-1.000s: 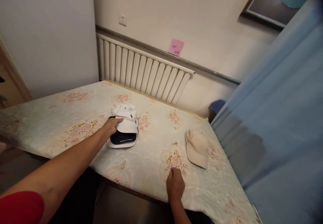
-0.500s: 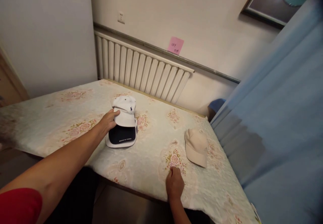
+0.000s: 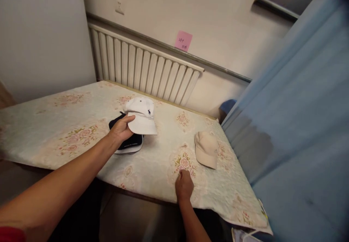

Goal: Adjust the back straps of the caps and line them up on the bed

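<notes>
Your left hand [image 3: 121, 129] closes its grip on the brim of the white cap [image 3: 141, 113], which overlaps a dark cap [image 3: 130, 142] on the bed [image 3: 68, 125]. Your right hand [image 3: 184, 185], its grip curled on nothing, rests at the bed's near edge, with a beige cap [image 3: 205, 149] nearby.

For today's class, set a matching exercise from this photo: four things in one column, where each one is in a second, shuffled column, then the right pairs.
1 white cap
2 dark cap
3 beige cap
4 pink sticky note

A on the wall above the radiator
B gripped by its brim in the left hand
C lying alone on the table, beyond the right hand
D partly under the white cap

Pairs: 1-B, 2-D, 3-C, 4-A.
</notes>
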`<act>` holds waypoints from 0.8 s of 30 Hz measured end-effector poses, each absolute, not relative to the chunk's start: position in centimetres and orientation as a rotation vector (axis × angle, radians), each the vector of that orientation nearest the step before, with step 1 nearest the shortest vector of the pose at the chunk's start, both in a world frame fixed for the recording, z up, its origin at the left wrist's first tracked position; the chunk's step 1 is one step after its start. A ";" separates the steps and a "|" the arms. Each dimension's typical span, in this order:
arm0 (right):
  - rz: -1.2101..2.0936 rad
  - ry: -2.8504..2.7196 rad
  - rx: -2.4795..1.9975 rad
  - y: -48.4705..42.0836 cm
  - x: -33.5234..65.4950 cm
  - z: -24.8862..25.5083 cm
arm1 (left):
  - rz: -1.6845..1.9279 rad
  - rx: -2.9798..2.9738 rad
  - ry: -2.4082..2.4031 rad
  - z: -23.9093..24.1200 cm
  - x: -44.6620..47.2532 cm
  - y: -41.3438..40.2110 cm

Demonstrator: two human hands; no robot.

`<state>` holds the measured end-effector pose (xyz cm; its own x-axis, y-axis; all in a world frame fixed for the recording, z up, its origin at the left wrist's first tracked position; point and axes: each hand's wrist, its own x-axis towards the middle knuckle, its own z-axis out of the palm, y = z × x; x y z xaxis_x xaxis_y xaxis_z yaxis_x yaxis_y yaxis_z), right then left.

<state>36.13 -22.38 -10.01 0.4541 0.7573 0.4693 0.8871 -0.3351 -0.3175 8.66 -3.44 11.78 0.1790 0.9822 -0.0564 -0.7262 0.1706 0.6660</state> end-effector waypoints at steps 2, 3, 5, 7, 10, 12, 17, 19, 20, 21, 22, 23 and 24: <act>-0.313 -1.360 -2.160 -22.4 36.1 -9.9 | 1.257 0.579 0.538 11.8 9.7 -5.2; -0.308 -1.358 -2.152 -22.5 36.1 -9.8 | 1.238 0.582 0.543 11.6 10.1 -6.0; -0.303 -1.357 -2.137 -22.6 36.1 -9.8 | 1.185 0.579 0.576 11.2 11.0 -7.6; -0.301 -1.356 -2.123 -22.7 36.1 -9.8 | 1.128 0.553 0.612 10.5 11.8 -9.0; -0.298 -1.356 -2.095 -22.8 36.2 -9.8 | 1.046 0.516 0.636 9.1 12.8 -10.8; -0.296 -1.358 -2.077 -22.8 36.3 -9.9 | 0.997 0.490 0.625 8.3 13.3 -11.9; -0.294 -1.352 -2.049 -22.8 36.4 -10.1 | 0.815 0.392 0.575 6.8 13.8 -14.5; -0.290 -1.345 -2.045 -22.8 36.4 -10.2 | 0.763 0.388 0.560 6.4 13.8 -15.3; -0.287 -1.342 -2.044 -22.8 36.4 -10.2 | 0.755 0.388 0.550 6.2 13.7 -15.6; -0.284 -1.340 -2.043 -22.8 36.4 -10.2 | 0.753 0.387 0.540 6.0 13.7 -15.8; -0.280 -1.339 -2.042 -22.8 36.4 -10.2 | 0.753 0.388 0.526 5.9 13.7 -16.0; -0.277 -1.337 -2.041 -22.8 36.4 -10.2 | 0.750 0.392 0.511 5.8 13.7 -16.2; -0.274 -1.336 -2.041 -22.8 36.4 -10.2 | 0.742 0.396 0.498 5.7 13.7 -16.3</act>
